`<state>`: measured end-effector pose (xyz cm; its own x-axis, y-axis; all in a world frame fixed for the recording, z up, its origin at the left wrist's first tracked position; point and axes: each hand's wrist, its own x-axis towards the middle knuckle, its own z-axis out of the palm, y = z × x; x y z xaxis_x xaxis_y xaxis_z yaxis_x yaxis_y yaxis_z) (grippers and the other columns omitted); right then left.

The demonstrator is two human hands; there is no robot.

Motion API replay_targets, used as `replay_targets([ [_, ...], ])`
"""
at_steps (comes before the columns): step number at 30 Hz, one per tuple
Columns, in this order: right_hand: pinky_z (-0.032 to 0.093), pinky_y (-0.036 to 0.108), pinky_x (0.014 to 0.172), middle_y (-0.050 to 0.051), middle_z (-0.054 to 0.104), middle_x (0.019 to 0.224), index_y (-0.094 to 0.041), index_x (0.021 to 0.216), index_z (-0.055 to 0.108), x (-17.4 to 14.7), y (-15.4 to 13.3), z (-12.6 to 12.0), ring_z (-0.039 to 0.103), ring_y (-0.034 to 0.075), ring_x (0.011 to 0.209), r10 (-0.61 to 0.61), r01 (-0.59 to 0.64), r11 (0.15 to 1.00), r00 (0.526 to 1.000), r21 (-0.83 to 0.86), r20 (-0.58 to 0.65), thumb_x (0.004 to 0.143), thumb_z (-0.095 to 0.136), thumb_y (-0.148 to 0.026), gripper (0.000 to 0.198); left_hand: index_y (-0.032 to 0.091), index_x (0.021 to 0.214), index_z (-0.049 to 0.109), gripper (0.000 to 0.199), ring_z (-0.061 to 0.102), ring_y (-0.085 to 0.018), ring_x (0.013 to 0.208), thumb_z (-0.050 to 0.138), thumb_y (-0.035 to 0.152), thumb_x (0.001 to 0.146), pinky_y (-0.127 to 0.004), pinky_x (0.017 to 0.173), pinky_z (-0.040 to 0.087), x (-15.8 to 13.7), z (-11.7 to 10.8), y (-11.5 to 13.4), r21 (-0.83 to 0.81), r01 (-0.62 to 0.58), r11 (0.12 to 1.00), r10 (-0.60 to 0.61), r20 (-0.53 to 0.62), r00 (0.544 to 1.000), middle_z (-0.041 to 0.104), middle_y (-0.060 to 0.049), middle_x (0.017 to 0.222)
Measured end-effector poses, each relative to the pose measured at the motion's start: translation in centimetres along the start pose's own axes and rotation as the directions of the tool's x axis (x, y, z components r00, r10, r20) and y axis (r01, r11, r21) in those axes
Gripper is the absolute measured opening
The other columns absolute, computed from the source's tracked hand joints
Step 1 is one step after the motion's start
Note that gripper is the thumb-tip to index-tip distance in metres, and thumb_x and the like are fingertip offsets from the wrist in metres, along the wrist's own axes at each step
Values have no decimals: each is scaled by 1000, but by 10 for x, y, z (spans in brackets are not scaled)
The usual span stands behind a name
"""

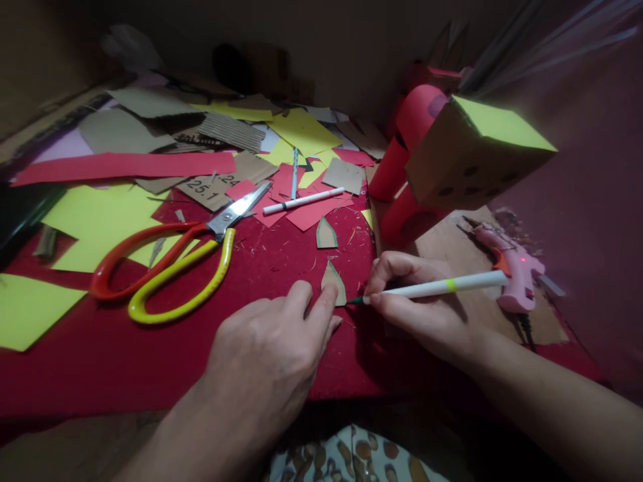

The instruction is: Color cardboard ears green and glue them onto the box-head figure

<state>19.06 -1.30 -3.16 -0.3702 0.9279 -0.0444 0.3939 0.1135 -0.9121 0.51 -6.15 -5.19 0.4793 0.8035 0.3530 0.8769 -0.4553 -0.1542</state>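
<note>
Small pointed brown cardboard piece (pixel 332 276), green-edged, lies on the red cloth-covered table (pixel 321 381). Left hand (pixel 278 335) presses it with bunched fingers; whether they also pinch it cannot be told. Right hand (pixel 432 325) pinches a slim white marker (pixel 426 290), green tip beside the lower corner. Hazards: light pressure could let the piece skid, straying ink onto cloth; the pink glue gun (pixel 510 258), if hot, could burn.
</note>
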Motion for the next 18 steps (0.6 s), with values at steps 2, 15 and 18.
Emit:
replay_targets([
  [2,26,19,38,-7,47,52,-19,65,52,0,-1,1,38,6,41,44,-43,996,999,75,-23,68,54,-10,10,16,124,54,36,48,-17,49,40,30,94,-31,45,30,0,0,0,-10,0,1000,0,-5,1000,54,0,70],
  [15,28,18,37,-5,49,51,-18,63,52,0,-3,1,40,7,42,3,-2,1000,999,23,-34,67,54,-12,8,17,123,55,36,46,-18,50,45,32,92,-32,47,24,-2,5,1,-27,27,999,-28,-47,999,53,-1,70],
  [18,30,18,40,-4,52,55,-18,64,53,0,-6,3,44,7,45,-42,38,998,996,-56,-77,67,53,-10,8,17,123,55,36,43,-16,50,46,31,91,-32,48,24,-2,6,1,-27,15,1000,-17,-67,998,50,0,69],
])
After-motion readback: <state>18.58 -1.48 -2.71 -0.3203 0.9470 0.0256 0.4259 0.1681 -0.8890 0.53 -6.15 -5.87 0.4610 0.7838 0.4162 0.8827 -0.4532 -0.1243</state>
